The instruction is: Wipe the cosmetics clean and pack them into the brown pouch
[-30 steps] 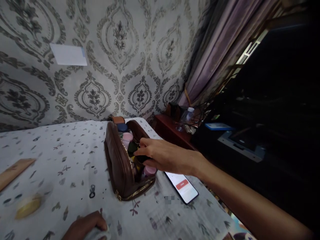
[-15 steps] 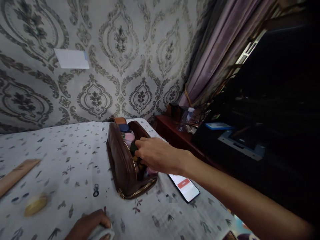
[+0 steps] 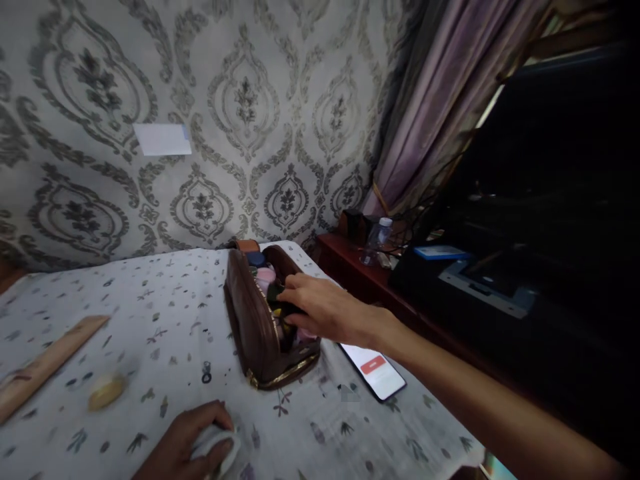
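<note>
An open brown leather pouch (image 3: 253, 327) with a gold zip stands on the patterned cloth, filled with several small jars, pink and blue lids showing. My right hand (image 3: 320, 308) reaches into its open top, fingers around a dark item (image 3: 278, 295) inside. My left hand (image 3: 187, 443) rests near the front edge, closed over a small white round container (image 3: 220, 445).
A phone (image 3: 374, 369) with a lit screen lies right of the pouch. A yellow round object (image 3: 106, 391) and a wooden strip (image 3: 45, 365) lie at the left. Beyond the cloth's right edge stand a dark red side table (image 3: 350, 260) with a bottle (image 3: 376, 237), cables and dark equipment.
My right hand stays in the pouch, its fingers shifting among the contents. My left hand with the white container has come further into view as the camera turned.
</note>
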Demonstrator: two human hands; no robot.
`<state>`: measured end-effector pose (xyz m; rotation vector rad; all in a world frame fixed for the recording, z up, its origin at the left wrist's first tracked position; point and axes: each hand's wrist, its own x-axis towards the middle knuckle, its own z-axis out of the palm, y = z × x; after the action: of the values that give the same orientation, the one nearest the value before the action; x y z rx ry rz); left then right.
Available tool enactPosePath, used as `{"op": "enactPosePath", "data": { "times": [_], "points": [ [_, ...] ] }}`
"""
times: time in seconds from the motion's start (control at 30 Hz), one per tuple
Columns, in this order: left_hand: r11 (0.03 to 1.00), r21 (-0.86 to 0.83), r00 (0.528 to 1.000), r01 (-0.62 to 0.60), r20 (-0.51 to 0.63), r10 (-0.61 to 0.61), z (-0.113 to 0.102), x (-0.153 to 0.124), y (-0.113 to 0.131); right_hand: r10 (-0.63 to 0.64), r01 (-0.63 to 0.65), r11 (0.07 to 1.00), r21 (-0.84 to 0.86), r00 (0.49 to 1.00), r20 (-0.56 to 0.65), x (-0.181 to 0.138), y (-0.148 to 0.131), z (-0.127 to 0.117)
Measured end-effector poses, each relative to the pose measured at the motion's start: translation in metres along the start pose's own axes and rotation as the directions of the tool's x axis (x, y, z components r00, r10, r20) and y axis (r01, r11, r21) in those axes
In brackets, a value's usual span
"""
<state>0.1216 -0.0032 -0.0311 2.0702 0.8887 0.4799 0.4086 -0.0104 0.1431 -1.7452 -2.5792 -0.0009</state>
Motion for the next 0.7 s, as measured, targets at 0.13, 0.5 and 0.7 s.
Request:
{"op": "enactPosePath", "data": {
  "times": [0.13, 0.5, 0.7],
  "points": [
    [0.995, -0.089, 0.998, 0.053, 0.042, -0.049, -0.009, 0.001, 0.016, 0.011, 0.037, 0.984, 0.173, 0.964, -0.267, -0.008, -0.011, 0.012],
    [0.989, -0.019, 0.923, 0.145, -0.357, -0.142, -0.103, -0.024, -0.006, -0.074, 0.289, 0.810, 0.510, 0.914, -0.400, -0.010, -0.096, 0.071],
    [0.957, 0.093, 0.708, 0.273, -0.693, -0.135, -0.144, -0.038, -0.051, -0.067, 0.192, 0.728, 0.658, 0.975, -0.211, 0.022, -0.131, 0.109]
  ]
}}
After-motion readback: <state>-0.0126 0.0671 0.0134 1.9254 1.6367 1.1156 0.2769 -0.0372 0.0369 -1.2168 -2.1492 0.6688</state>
